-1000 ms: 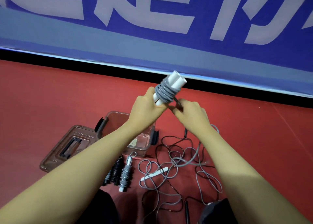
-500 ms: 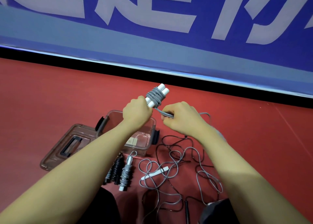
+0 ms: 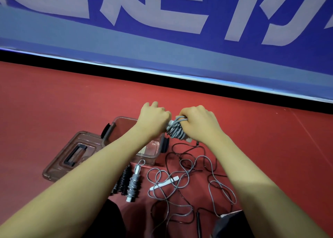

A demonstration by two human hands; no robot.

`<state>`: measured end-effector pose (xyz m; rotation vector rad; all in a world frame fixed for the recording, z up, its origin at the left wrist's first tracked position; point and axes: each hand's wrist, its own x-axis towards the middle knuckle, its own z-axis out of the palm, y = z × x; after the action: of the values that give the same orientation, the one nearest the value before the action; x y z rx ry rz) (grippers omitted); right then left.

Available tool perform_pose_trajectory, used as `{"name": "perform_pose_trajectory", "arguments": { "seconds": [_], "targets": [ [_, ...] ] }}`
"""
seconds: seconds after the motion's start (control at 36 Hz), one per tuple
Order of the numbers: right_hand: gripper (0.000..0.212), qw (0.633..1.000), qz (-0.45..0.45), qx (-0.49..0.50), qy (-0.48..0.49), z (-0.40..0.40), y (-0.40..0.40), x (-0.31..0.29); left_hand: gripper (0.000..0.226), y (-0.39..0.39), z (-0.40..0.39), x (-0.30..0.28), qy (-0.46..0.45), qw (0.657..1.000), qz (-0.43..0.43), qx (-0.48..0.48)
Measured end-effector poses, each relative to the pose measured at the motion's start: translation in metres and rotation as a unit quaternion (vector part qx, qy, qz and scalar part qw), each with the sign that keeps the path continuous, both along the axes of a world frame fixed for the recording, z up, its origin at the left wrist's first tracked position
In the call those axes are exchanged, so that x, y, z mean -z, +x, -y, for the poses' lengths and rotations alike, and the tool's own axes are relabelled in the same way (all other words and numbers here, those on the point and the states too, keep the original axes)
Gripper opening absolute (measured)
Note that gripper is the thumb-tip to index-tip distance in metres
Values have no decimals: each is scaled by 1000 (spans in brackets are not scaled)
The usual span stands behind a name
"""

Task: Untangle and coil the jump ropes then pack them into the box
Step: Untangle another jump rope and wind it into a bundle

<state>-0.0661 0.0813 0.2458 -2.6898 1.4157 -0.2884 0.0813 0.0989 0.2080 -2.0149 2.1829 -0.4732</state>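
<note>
Both hands have come lower and closer together than a moment ago, and the rope bundle now lies sideways between them instead of sticking up. The left hand (image 3: 153, 119) has its fingers curled tight round one end of the grey coiled rope (image 3: 175, 130). The right hand (image 3: 199, 123) curls its fingers over the top of the same bundle and grips it too. The bundle is held up in the air, just above the right edge of the clear box (image 3: 117, 128).

The box sits open on the red floor (image 3: 54, 97). Its lid (image 3: 72, 154) lies flat beside it, on the left. In front of the box lie two finished bundles side by side, a black one (image 3: 124, 179) and a grey one (image 3: 133, 183). To their right is a messy pile of loose ropes (image 3: 189, 174), grey and black all mixed up, with a white handle (image 3: 164, 182) lying in it. A blue wall with big pale letters (image 3: 162, 30) stands behind.
</note>
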Motion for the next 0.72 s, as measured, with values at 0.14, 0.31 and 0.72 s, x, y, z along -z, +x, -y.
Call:
{"name": "perform_pose_trajectory", "arguments": {
  "seconds": [0.14, 0.31, 0.72],
  "targets": [
    [20, 998, 44, 35, 30, 1, -2, 0, 22, -2, -2, -1, 4, 1000, -26, -8],
    [24, 996, 8, 81, 33, 3, -9, -1, 40, 6, 0, -2, -57, 984, -17, 170],
    [24, 998, 15, 57, 17, 6, -19, -1, 28, 10, -6, -7, -170, 900, -247, 318]
  ]
}}
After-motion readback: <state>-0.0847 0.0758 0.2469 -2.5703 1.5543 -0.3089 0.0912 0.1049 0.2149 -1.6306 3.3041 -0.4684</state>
